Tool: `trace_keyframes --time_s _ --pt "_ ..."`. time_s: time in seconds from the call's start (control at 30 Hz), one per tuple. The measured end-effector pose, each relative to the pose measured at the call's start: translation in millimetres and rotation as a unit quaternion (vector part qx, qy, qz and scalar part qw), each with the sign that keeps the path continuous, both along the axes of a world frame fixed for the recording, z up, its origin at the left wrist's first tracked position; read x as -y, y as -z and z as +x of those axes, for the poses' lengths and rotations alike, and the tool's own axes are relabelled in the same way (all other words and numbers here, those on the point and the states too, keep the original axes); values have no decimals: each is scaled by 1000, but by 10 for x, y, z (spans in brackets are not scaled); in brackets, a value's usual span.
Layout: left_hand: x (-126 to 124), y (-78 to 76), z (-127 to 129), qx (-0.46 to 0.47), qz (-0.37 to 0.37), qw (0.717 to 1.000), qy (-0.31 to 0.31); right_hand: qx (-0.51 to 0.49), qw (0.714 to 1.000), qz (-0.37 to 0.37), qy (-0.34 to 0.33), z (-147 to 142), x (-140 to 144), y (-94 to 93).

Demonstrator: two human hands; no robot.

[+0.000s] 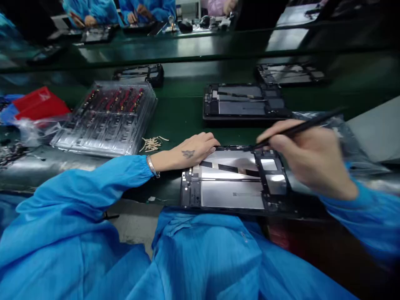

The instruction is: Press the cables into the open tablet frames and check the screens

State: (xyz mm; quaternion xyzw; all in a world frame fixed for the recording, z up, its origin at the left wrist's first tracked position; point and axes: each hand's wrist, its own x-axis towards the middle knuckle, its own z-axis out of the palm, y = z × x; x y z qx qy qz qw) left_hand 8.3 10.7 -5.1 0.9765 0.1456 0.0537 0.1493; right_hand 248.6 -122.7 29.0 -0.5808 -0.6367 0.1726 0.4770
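An opened tablet [231, 196] lies at the front edge of the green bench, its battery and dark ribbon cables exposed. Across its upper left corner rests my left hand [195, 152], fingers laid over the far edge and holding nothing that shows. My right hand [308, 156], slightly blurred, is closed in a pen-like grip on black tweezers [300, 128]. Their tip meets the tablet's far edge near the upper right; the exact contact point is too small to make out.
Further opened tablets [240, 104] lie beyond mine. To the left are stacked clear trays [103, 121] of small parts, pale scraps [151, 143] and a red bag [42, 104]. Clear plastic [353, 146] lies right. Co-workers in blue sleeves [90, 10] sit across the bench.
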Motion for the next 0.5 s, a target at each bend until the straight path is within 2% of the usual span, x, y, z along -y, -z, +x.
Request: trace_keyframes --time_s 0.07,0.13,0.27,0.5 --pt "-21 2 -31 13 -14 999 26 22 999 -28 -36 -135 -248 67" --pt "-42 6 -50 16 -23 998 48 28 998 -46 -41 -164 -355 177" --pt "-54 33 -49 13 -16 998 59 10 995 -86 -49 -103 -323 293" --pt "-45 80 -32 9 -13 999 37 76 991 -102 -43 -88 -268 236"
